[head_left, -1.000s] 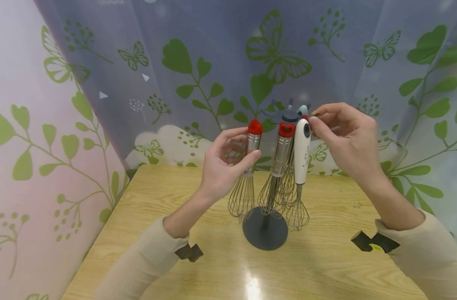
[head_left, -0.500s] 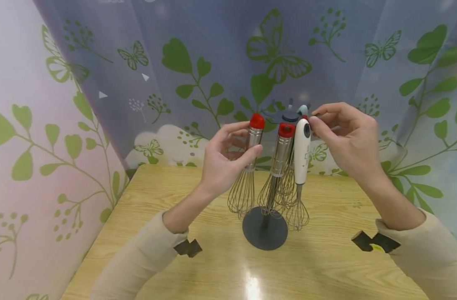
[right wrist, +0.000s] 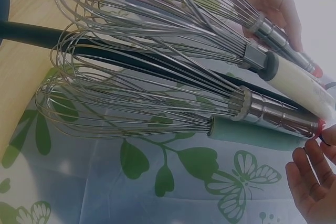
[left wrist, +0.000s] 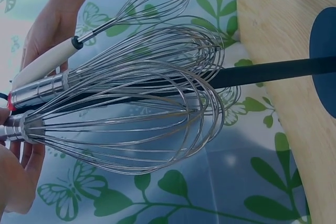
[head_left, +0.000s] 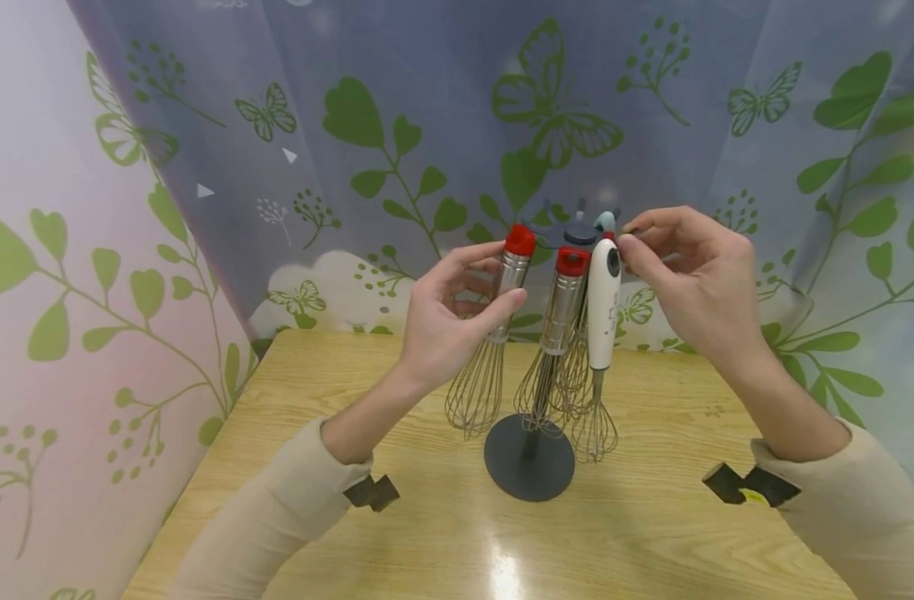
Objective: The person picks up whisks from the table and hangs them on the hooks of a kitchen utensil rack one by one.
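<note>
My left hand holds a balloon whisk with a steel handle and red cap, between the thumb in front and fingers behind. It tilts, wires down, left of a dark whisk stand. My right hand pinches the dark tip of a hook arm at the top right of the stand. On the stand hang a second red-capped whisk, a white-handled whisk, and a teal-handled whisk. Another steel-handled whisk hangs near my right fingertips, mostly hidden in the head view.
The stand's round base rests on a wooden table. Behind the table hangs a blue-grey curtain printed with leaves and butterflies. A pale printed sheet covers the left side.
My left hand has raised the whisk slightly; its red cap has moved up and right toward the stand's top, and its wires have swung left. The right hand has stayed put.
</note>
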The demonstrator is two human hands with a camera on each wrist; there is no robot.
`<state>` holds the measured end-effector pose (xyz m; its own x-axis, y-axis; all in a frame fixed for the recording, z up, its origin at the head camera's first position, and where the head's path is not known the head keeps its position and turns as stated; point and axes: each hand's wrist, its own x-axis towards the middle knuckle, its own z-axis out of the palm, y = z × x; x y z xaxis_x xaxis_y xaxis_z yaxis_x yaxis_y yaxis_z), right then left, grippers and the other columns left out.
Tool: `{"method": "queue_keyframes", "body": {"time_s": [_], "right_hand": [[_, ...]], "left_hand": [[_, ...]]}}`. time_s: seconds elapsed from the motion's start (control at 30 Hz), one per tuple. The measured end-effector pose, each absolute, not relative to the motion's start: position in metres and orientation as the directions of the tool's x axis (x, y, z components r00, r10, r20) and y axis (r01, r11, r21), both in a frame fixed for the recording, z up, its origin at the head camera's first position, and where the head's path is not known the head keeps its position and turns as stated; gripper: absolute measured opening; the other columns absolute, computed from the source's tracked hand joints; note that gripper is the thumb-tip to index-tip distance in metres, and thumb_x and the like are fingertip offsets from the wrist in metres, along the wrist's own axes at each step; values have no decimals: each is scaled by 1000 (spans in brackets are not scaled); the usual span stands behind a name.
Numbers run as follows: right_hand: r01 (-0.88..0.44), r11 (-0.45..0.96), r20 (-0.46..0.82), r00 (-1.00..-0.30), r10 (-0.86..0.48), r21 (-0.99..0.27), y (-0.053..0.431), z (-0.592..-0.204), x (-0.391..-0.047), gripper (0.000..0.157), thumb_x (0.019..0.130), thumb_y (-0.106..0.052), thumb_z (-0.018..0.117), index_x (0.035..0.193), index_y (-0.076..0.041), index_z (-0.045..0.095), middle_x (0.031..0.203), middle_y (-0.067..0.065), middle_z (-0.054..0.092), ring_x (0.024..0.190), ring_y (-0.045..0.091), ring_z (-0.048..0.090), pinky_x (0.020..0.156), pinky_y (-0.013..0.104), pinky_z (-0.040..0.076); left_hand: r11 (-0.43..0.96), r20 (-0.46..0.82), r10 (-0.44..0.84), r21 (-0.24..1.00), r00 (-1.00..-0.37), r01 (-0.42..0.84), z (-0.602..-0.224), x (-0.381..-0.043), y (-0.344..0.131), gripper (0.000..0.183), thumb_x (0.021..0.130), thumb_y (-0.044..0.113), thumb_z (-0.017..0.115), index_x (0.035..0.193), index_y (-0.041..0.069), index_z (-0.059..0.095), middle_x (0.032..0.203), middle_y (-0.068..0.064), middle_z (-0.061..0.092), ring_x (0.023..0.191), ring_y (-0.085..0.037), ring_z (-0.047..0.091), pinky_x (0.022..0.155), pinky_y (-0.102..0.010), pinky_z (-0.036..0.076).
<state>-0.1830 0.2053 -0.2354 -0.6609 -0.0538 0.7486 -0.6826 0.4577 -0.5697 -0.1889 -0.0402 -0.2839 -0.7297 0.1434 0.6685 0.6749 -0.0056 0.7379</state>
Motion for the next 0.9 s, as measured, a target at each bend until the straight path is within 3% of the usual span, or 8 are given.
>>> {"method": "queue_keyframes", "body": {"time_s": [0.9], "right_hand": [[-678,475,751,-658,-53,-561,205,-236,-183,11,88,-6,70,95,2,69,72,-17,65,62,-2,62,56,12,50]], "left_hand": [[69,641,229,740,-732,669,-274,-187,-50,45,84,14,76,126,17,63,105,-6,66,81,-12,65,67,-33,60]]}}
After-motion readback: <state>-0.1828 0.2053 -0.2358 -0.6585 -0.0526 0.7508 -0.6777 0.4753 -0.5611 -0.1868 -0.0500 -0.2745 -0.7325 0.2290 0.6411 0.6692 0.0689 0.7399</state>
